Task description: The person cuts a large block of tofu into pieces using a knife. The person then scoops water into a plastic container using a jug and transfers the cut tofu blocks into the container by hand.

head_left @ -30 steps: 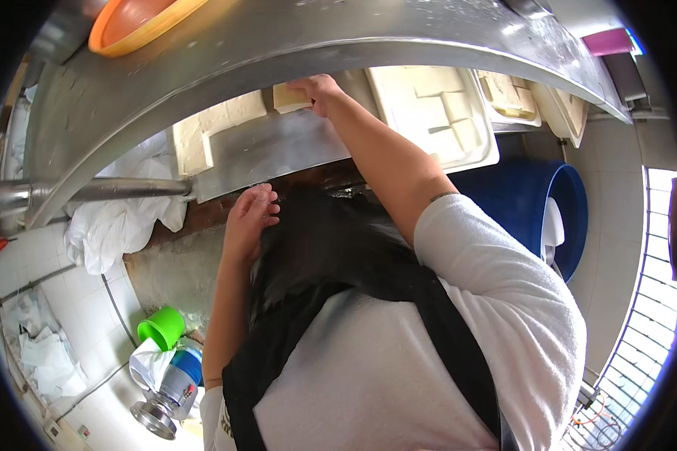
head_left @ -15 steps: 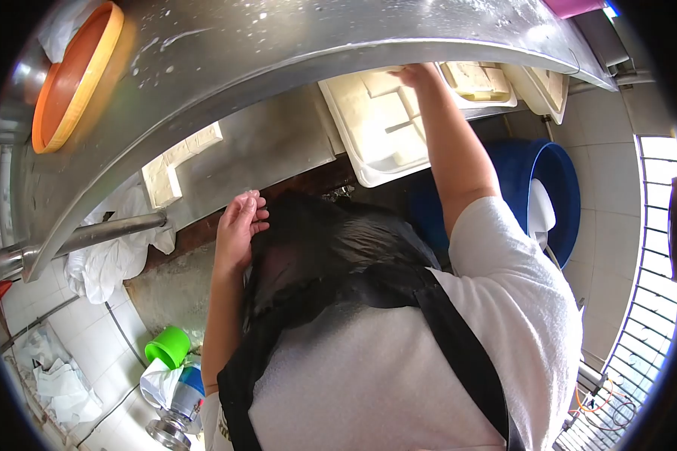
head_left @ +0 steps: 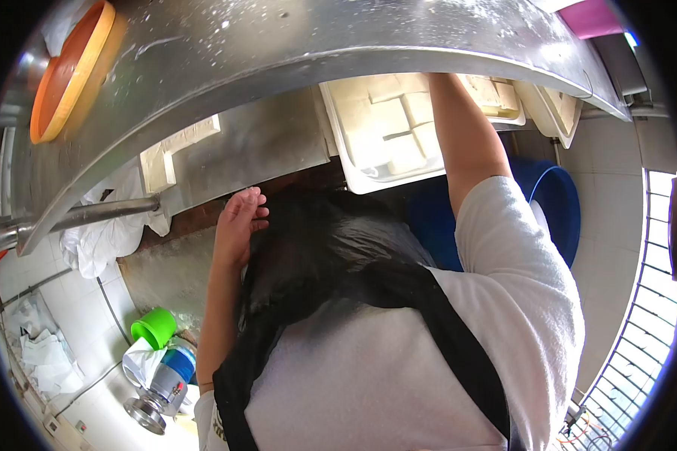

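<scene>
My left hand point(head_left: 241, 216) hangs in the air beside the black apron point(head_left: 331, 240). Its fingers are loosely bent and apart, with nothing in them. My right forearm point(head_left: 466, 135) stretches forward over a white tray point(head_left: 365, 183) of pale, tofu-like blocks point(head_left: 390, 119). The right hand itself is hidden beneath the steel shelf edge, so what it touches cannot be seen. Some blocks in the tray are cut apart, with a gap near the front. More pale blocks point(head_left: 158, 167) stand in an L-shaped row on the steel counter point(head_left: 256, 139) to the left.
A steel shelf point(head_left: 278, 37) overhangs the counter, bearing an orange round tray point(head_left: 74, 71). More block-filled containers point(head_left: 549, 113) stand at the right, above a blue barrel point(head_left: 553, 192). White cloth point(head_left: 101, 240) hangs at left; a green bucket point(head_left: 154, 328) is below.
My right arm has reached further forward, and its hand has gone out of sight under the shelf. More cut blocks show in the tray. The left hand has barely moved.
</scene>
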`<move>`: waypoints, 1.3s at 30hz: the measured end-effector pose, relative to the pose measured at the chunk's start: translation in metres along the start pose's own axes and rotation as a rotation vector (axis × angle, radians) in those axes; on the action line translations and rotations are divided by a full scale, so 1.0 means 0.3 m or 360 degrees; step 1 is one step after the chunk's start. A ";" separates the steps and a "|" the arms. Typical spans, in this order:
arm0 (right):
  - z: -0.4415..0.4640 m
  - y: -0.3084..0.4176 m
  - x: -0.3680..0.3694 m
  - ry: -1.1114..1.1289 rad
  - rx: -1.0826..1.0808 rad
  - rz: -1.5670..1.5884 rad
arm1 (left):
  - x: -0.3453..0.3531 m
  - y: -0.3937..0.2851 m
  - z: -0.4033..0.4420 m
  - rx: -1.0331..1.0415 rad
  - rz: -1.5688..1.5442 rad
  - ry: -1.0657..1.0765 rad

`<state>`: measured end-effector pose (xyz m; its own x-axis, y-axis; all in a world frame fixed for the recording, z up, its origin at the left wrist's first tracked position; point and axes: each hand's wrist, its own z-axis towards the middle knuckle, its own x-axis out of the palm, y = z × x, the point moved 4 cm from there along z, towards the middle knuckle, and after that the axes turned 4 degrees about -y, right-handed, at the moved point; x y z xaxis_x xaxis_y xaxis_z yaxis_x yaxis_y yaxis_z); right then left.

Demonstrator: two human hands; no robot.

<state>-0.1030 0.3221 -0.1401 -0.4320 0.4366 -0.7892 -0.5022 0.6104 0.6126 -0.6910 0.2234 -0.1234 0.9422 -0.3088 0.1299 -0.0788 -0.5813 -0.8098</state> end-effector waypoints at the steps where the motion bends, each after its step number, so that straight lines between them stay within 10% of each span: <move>1: -0.013 0.020 -0.003 -0.0038 -0.0040 -0.0132 | -0.009 0.008 -0.009 -0.0007 -0.0013 -0.0013; 7: -0.226 0.393 -0.014 -0.0792 -0.0985 -0.0219 | -0.071 0.018 -0.036 -0.0007 -0.0102 -0.0065; 12: -0.479 0.743 0.318 -0.0231 -0.1569 0.0043 | -0.119 0.003 -0.049 0.0020 -0.0094 -0.0030; 24: -0.390 0.857 0.897 0.0414 -0.1090 -0.0730 | -0.429 0.088 -0.204 0.0032 0.0002 -0.0272; 39: -0.561 0.860 0.715 0.0354 -0.1289 -0.0741 | -0.541 0.032 -0.147 0.0100 0.0057 -0.0083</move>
<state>-0.4513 0.4621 -0.1438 -0.1490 0.0797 -0.9856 -0.9885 0.0128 0.1505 -0.8591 0.2347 -0.1270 0.9549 -0.2881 0.0716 -0.0939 -0.5219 -0.8478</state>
